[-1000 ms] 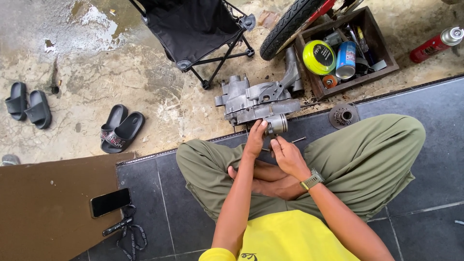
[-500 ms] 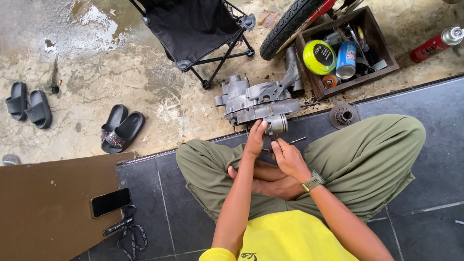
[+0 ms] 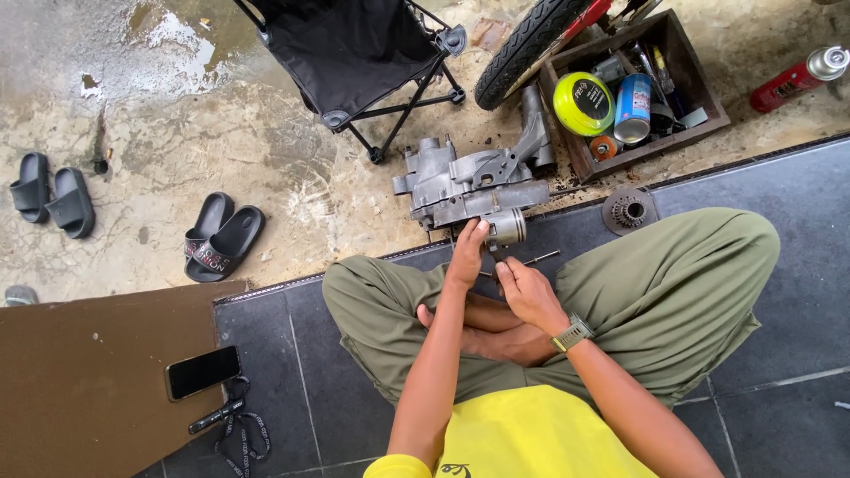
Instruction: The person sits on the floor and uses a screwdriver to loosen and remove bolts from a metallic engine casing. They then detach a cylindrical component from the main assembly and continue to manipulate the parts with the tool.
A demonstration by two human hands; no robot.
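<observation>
You're sitting cross-legged on the dark tiled floor (image 3: 779, 292), both arms stretched out in front of you to the grey engine case (image 3: 469, 181) lying at the edge where the tiles meet the wet concrete. Your left hand (image 3: 467, 257) is up against the small metal cylinder (image 3: 506, 227) at the near side of the case, fingertips touching its left side; the fingers look curled around it, though I can't tell from here whether they really grip it or just rest there. Your right hand (image 3: 529, 290) sits just below and to the right, fingers bent and closed together near a thin metal rod (image 3: 537, 259) lying on the tile; whether they pinch anything is hidden by the hand itself. There's a watch (image 3: 573, 334) on that right wrist.

Around you: a toothed sprocket (image 3: 629, 212) lies on the tile just right of the case. Beyond it stands a wooden box (image 3: 695, 66) with a yellow round tin (image 3: 583, 104), a blue can (image 3: 633, 108) and other small tools inside. A tyre (image 3: 527, 44) leans in beside the box, and a red spray can (image 3: 801, 78) lies further right. A black folding chair (image 3: 354, 53) stands behind the case. To your left, two pairs of black sandals (image 3: 220, 237) on the concrete, and a phone (image 3: 202, 372) on a brown board (image 3: 80, 381).
</observation>
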